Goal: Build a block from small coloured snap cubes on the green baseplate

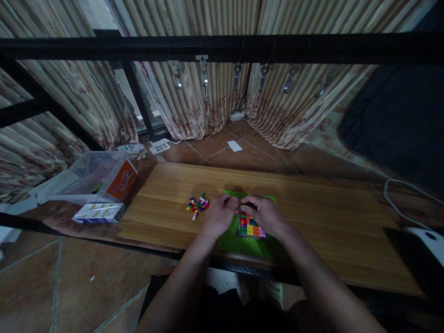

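A green studded baseplate (229,243) lies on the wooden board in front of me. On it sits a block of multicoloured toy bricks (250,226), in red, orange, yellow, blue and pink. My left hand (222,213) is over the plate's left side, fingers pinched near the upper left corner of the bricks. My right hand (261,210) reaches across the upper part of the bricks, fingertips curled close to the left hand's. Whatever is between the fingers is too small to make out. Left of my left hand is a pile of loose small bricks (197,206).
The wooden board (329,222) extends to both sides. At left are a clear plastic bin (93,171) with an orange label and a white box (99,212). A black metal bar (222,47) with hanging clips crosses above. A white device (428,238) lies at right.
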Demonstrator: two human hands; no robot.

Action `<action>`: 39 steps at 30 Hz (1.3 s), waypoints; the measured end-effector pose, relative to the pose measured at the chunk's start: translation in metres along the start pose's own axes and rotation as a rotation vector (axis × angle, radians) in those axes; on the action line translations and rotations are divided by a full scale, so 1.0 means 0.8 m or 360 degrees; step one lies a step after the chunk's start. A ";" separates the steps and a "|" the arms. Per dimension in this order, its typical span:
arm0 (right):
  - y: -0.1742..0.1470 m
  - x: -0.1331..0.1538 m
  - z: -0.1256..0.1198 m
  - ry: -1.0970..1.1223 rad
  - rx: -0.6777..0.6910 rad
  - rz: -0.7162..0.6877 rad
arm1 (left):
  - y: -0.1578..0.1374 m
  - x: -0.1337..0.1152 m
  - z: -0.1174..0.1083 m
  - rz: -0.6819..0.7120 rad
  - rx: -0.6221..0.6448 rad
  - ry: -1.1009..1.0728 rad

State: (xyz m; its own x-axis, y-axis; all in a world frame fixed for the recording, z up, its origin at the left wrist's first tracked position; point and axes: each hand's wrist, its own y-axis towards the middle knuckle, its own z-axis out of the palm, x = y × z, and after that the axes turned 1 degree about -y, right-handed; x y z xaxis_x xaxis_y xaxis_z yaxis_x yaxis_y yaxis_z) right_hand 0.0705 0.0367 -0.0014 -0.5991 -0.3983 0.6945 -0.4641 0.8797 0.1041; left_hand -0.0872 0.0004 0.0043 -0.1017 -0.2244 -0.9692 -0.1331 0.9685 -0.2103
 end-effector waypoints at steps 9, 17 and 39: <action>-0.010 0.010 -0.011 0.0251 -0.0220 -0.0167 | 0.004 0.002 -0.003 0.0111 0.0050 -0.0094; -0.008 0.025 -0.010 0.0509 -0.0301 -0.0235 | -0.005 -0.010 -0.003 0.0129 0.0329 -0.0284; -0.013 -0.009 -0.035 0.0168 -0.0201 0.0151 | -0.006 -0.010 0.001 0.0513 0.0137 0.0725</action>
State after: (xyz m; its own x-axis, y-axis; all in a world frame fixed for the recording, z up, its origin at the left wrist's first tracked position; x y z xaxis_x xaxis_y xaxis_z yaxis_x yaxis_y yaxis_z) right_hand 0.0977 0.0379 0.0122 -0.5613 -0.2882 0.7758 -0.3192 0.9403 0.1183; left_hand -0.0849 -0.0025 0.0131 -0.5417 0.0787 -0.8369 0.0542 0.9968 0.0587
